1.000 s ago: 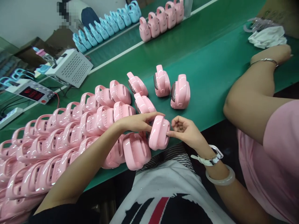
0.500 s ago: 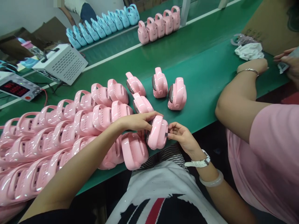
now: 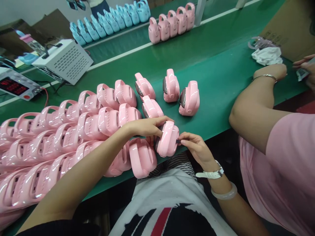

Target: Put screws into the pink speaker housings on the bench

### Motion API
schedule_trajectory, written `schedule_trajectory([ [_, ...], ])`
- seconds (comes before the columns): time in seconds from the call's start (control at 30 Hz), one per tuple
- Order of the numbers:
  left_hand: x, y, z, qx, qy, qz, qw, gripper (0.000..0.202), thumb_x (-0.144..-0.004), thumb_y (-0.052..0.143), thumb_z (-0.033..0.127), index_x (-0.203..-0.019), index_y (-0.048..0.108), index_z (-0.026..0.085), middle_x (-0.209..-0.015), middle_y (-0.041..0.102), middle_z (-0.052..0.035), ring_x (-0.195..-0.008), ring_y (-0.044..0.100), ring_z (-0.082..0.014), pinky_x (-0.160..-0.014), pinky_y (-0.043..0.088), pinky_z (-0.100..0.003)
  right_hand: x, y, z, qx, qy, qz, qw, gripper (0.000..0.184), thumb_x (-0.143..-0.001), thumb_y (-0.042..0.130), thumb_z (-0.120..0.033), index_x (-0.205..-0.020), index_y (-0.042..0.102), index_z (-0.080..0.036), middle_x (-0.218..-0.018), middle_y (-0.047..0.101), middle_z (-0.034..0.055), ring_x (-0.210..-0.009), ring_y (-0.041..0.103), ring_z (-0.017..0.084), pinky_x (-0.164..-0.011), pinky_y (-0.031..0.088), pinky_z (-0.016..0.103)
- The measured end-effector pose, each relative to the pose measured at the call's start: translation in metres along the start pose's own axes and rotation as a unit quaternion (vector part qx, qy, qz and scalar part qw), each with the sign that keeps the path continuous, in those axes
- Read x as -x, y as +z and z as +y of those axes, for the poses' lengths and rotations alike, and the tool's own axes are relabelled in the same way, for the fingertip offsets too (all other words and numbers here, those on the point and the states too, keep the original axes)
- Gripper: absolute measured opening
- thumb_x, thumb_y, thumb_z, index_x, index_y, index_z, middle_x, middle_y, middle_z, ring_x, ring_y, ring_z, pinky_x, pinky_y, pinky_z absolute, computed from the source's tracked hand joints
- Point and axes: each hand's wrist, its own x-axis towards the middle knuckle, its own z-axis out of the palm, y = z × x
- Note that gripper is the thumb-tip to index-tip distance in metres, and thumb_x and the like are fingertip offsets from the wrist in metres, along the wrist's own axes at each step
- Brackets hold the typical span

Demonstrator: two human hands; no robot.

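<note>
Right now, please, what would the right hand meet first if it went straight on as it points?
The right hand would most likely meet the pink device the left hand holds, though exact depth is unclear.

Handled case (image 3: pixel 168 139): pink.
Small piece (image 3: pixel 178 141) at its side: black.
Massed cases (image 3: pixel 108 121), left: pink, dark slots.
Paired cases (image 3: pixel 192 100), right: pink, dark grey-brown front panels (image 3: pixel 182 97).
Far row, cases (image 3: pixel 172 24): pink.
Far row, bag-shaped cases (image 3: pixel 113 24): light blue.
Bench (image 3: pixel 216 88): green, white lines (image 3: pixel 118 57).
Vented box (image 3: pixel 70 64): off-white, dark slot pattern.
Display (image 3: pixel 13 86): red digits on black.
Shirt (image 3: pixel 152 196): white, with black and red diagonal bands.
Legwear (image 3: pixel 178 164): black-and-white stripes.
Watch strap (image 3: pixel 209 174): white.
Bangle (image 3: pixel 223 194): milky white.
Co-worker's sleeve (image 3: pixel 292 134): pink.
Co-worker's bracelet (image 3: pixel 265 76): silver.
Crumpled cloth (image 3: pixel 267 56): white.
Carton (image 3: pixel 292 26): brown.
</note>
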Motion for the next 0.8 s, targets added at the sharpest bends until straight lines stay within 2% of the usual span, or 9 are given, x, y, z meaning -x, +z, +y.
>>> schedule_trajectory([
  [0.1,0.000,0.000,0.000,0.003,-0.003,0.000,1.000,0.067,-0.074,0.059,0.014,-0.137,0.039,0.024,-0.129,0.053,-0.0041,-0.124,0.049,-0.0256,-0.088,0.048,-0.025,0.002,0.000,0.004,0.014,-0.035,0.012,0.999,0.012,-0.060,0.085,-0.030,-0.067,0.077,-0.024,-0.075,0.068,0.0018,-0.076,0.059,0.017,-0.071,0.046,0.031],
  [0.23,0.001,0.000,0.000,0.024,-0.018,-0.016,0.999,0.069,-0.077,0.059,0.017,-0.140,0.034,0.024,-0.129,0.053,-0.0059,-0.117,0.053,-0.0253,-0.076,0.050,-0.024,0.005,0.005,0.010,0.016,-0.064,0.032,0.997,0.010,-0.064,0.083,-0.030,-0.069,0.076,-0.024,-0.074,0.067,0.0010,-0.076,0.058,0.017,-0.073,0.045,0.031],
  [0.37,0.000,0.001,-0.002,0.015,0.000,0.017,1.000,0.065,-0.073,0.063,0.017,-0.133,0.043,0.025,-0.130,0.053,-0.0041,-0.123,0.050,-0.0261,-0.085,0.050,-0.025,0.008,0.015,0.015,-0.006,-0.071,0.069,0.995,0.014,-0.069,0.081,-0.031,-0.076,0.072,-0.023,-0.077,0.064,-0.0010,-0.075,0.056,0.015,-0.072,0.045,0.028],
  [0.47,-0.001,0.001,-0.003,0.017,0.008,0.032,0.999,0.062,-0.070,0.064,0.016,-0.129,0.047,0.024,-0.122,0.056,-0.0037,-0.122,0.051,-0.0266,-0.086,0.050,-0.027,0.007,0.020,0.016,-0.027,-0.059,0.089,0.994,0.023,-0.066,0.083,-0.030,-0.080,0.066,-0.024,-0.075,0.059,-0.0040,-0.071,0.053,0.012,-0.068,0.043,0.024],
  [0.6,-0.001,0.002,0.000,0.032,-0.016,0.008,0.999,0.065,-0.071,0.060,0.015,-0.132,0.042,0.025,-0.102,0.059,-0.0024,-0.103,0.059,-0.0237,-0.071,0.051,-0.025,0.000,0.017,0.011,-0.043,-0.019,0.070,0.996,0.033,-0.056,0.089,-0.029,-0.074,0.062,-0.021,-0.068,0.053,-0.0053,-0.064,0.047,0.010,-0.062,0.041,0.023],
  [0.7,0.001,0.003,0.004,0.055,-0.030,0.001,0.998,0.065,-0.071,0.060,0.016,-0.132,0.041,0.025,-0.098,0.057,-0.0016,-0.086,0.062,-0.0193,-0.060,0.048,-0.023,-0.005,0.012,0.007,-0.056,0.012,0.042,0.997,0.036,-0.053,0.090,-0.032,-0.070,0.061,-0.020,-0.067,0.054,-0.0046,-0.062,0.047,0.010,-0.060,0.041,0.024],
  [0.8,0.004,0.004,0.009,0.055,-0.055,0.004,0.997,0.068,-0.071,0.060,0.017,-0.135,0.039,0.025,-0.094,0.057,-0.0007,-0.076,0.060,-0.0163,-0.055,0.045,-0.022,-0.007,0.008,0.005,-0.071,0.032,0.018,0.997,0.036,-0.050,0.091,-0.032,-0.070,0.064,-0.019,-0.069,0.057,-0.0031,-0.063,0.049,0.010,-0.062,0.043,0.024],
])
